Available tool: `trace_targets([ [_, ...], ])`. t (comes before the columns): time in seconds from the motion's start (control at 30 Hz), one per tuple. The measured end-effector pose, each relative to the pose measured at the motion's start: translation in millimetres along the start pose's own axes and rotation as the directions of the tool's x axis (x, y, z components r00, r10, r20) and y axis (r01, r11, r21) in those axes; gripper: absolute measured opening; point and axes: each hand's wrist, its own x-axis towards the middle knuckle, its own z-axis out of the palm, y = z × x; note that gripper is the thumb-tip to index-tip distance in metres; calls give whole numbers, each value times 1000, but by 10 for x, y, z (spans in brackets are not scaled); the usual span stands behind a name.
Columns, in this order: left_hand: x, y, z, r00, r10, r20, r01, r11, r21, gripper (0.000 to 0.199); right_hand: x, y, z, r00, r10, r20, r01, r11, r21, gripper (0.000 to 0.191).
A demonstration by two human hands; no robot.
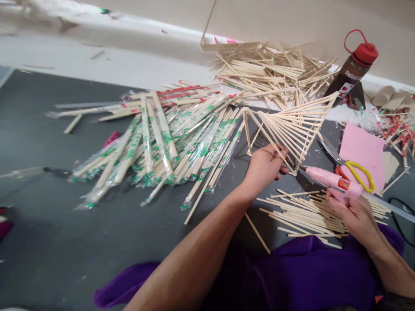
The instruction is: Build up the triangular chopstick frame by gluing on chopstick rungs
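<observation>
My left hand (266, 166) is closed on the lower part of a frame of glued wooden sticks (288, 129), whose sticks fan out toward the upper right. In my right hand (355, 214) is a pink hot glue gun (333, 181), with a clear glue stick (389, 205) coming out of its back. The gun's nozzle points left at the bottom corner of the stick frame, close to my left fingertips. Whether the nozzle touches the wood, I cannot tell. Below the gun lie several loose wooden sticks (301, 216) on the dark table.
Wrapped chopsticks (184, 142) are heaped left of the frame. Behind it lies a pile of bare sticks (269, 69), beside a dark bottle with a red cap (352, 71). Scissors with yellow and red handles (365, 175) rest on pink paper (363, 144). A black cable (397, 220) curves at the right.
</observation>
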Motion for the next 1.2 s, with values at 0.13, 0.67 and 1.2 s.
trace_targets([
  [0.13,-9,16,-6,1000,1,-3,-1,1000,17,10,9,29,12,1000,-13,-4,13,1000,-13,19],
  [0.67,-29,48,-15,1000,0,15,-1,999,52,16,41,33,0,998,-3,59,5,999,-36,25],
  [1.2,-24,53,-6,1000,-2,13,1,998,64,15,15,70,14,997,-64,38,68,992,-107,22],
])
